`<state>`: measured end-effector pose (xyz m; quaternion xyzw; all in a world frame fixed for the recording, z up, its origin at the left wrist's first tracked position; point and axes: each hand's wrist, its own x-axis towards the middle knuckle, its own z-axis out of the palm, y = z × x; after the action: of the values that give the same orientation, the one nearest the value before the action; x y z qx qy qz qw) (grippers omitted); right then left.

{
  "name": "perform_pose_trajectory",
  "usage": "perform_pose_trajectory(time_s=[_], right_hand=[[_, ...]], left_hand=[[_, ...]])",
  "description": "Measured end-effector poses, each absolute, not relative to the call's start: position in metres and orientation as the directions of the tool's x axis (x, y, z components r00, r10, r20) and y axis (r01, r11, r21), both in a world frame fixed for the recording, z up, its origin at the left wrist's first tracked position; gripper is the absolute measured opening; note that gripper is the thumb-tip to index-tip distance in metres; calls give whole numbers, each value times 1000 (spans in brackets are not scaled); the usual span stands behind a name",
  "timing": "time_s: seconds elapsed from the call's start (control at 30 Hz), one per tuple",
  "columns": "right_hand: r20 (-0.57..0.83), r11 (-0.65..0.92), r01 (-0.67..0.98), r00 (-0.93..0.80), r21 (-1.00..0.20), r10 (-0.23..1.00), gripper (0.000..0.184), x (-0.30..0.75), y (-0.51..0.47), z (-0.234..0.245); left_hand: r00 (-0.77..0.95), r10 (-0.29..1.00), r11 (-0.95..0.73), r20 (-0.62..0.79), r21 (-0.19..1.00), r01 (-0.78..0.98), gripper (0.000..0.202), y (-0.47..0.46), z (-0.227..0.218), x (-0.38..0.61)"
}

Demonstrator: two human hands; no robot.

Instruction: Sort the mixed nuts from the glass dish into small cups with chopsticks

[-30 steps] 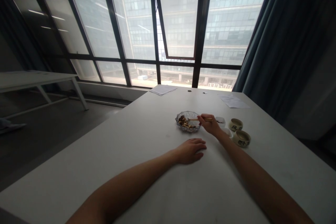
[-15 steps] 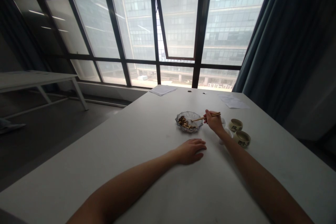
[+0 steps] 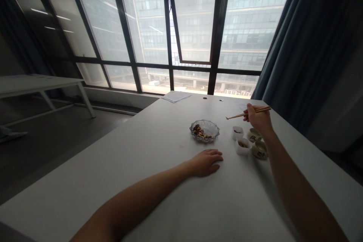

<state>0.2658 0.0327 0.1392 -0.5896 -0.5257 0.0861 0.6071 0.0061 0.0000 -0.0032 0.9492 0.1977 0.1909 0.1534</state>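
My right hand (image 3: 258, 118) is closed around a pair of wooden chopsticks (image 3: 237, 115), raised above the small cups. At the chopstick tips is a tiny dark piece, too small to name. Flat on the white table (image 3: 159, 147) lies my left hand (image 3: 206, 162), fingers extended, just in front of a clear glass bowl (image 3: 214, 127). Brown and pale nut-like pieces (image 3: 199, 132) fill the bowl's left and front part. To its right stand two white plastic cups (image 3: 237, 136) (image 3: 243, 151) with small bits inside. Two beige cups with dark characters (image 3: 253, 136) (image 3: 259, 152) sit beside them, partly behind my right forearm.
Papers (image 3: 176, 96) lie at the table's far left corner, and another sheet (image 3: 240, 105) is partly hidden behind my right hand. Windows (image 3: 195, 26) line the far side, with a dark curtain (image 3: 295, 45) at right. A second table (image 3: 42, 83) stands at left.
My right hand has moved with the chopsticks from the glass bowl to the right and up, uncovering the white cups. My left hand has stayed in place.
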Motion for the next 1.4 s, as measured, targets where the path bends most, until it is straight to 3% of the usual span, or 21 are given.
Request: perform_pose_trajectory(time_s=[0.13,0.27,0.4,0.57,0.8,0.9,1.4], right_hand=[[480,169,567,462,-807,745,37,291,32,139],[380,125,518,422,-846,823,30,311,47,123],[370,159,478,388,-864,844,28,316,52,118],[453,271,436,395,-858,799,29,295,43,129],[458,413,253,153,-875,876,48,221,49,92],[456,423,271,69,-864,887,52,195,56,66],[443,398,262,139,-879,886,53,182,70,25]], left_hand=[[853,421,-879,308,370,301,36,0,-1,6],[852,423,-878,308,371,302,36,-1,0,4],[853,423,-879,305,368,304,36,-1,0,4],[852,423,-880,310,366,304,36,-1,0,4],[851,420,-882,315,361,302,36,0,-1,5],[849,418,-886,322,350,303,36,1,-3,5],[848,405,-892,341,349,286,37,-1,-2,8]])
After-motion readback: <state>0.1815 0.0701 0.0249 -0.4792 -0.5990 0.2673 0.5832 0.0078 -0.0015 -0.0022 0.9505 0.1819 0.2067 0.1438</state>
